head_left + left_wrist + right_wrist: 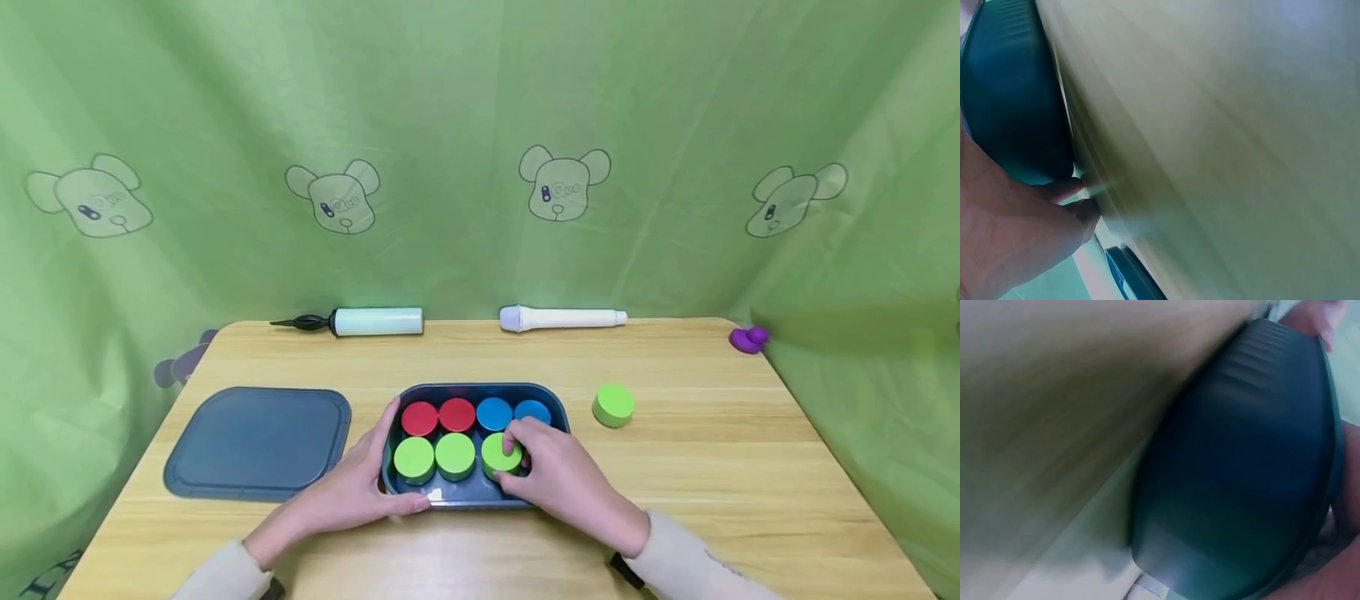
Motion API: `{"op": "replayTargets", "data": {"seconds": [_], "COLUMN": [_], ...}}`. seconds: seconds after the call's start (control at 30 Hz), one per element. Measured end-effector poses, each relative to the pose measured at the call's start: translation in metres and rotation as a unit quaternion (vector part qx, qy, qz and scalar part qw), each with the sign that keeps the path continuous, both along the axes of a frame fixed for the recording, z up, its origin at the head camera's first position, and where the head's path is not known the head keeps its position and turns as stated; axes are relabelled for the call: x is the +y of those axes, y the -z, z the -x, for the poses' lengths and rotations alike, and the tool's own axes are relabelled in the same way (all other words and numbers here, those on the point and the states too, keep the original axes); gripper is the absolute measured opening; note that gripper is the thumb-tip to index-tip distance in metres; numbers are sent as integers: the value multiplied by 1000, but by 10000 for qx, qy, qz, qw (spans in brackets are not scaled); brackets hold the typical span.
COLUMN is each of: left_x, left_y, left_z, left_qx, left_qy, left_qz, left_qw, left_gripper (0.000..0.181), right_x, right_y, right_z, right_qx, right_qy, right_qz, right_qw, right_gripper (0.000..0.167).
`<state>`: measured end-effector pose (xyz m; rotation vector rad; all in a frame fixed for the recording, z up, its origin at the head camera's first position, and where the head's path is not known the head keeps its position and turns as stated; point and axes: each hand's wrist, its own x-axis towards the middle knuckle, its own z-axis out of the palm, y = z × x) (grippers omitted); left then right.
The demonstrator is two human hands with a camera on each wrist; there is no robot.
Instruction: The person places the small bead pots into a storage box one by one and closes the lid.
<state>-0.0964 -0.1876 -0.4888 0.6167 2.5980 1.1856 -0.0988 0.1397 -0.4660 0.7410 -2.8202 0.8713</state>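
Pump [378, 322], white microphone [564, 319] near green curtain [450, 108].

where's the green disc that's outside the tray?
Head view: the green disc sits on the table, right of the tray, in front of the white microphone.

Dark tray [468, 492]; green disc [495, 457] (pinched inside)

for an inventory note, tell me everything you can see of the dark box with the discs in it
The box is dark blue-grey, apparently plastic, with rounded corners and ridges on an outer wall. It sits upright and open-topped on the wooden table, holding two red discs, two blue discs and three green discs. The left hand grips its left end; the right hand pinches the rightmost green disc.
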Motion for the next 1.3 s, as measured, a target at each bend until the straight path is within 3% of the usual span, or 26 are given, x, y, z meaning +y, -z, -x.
{"op": "replayTargets", "data": {"seconds": [0.3,0.9,1.3], "left_x": [-1,0,1], "left_y": [1,1,-1], "left_z": [-1,-1,-1], "left_qx": [53,-52,-55], "left_qy": [-26,-70,-35], "left_qz": [39,57,-6], "left_qw": [10000,9999,10000], "left_gripper": [135,137,136], "right_x": [-2,5,18], "right_y": [1,-7,-9], "right_z": [3,5,3], "right_qx": [-27,-512,-431], "right_qy": [-155,-490,-200], "right_qz": [-194,480,1196], "right_qw": [9997,9963,9917], "right_gripper": [36,33,17]}}
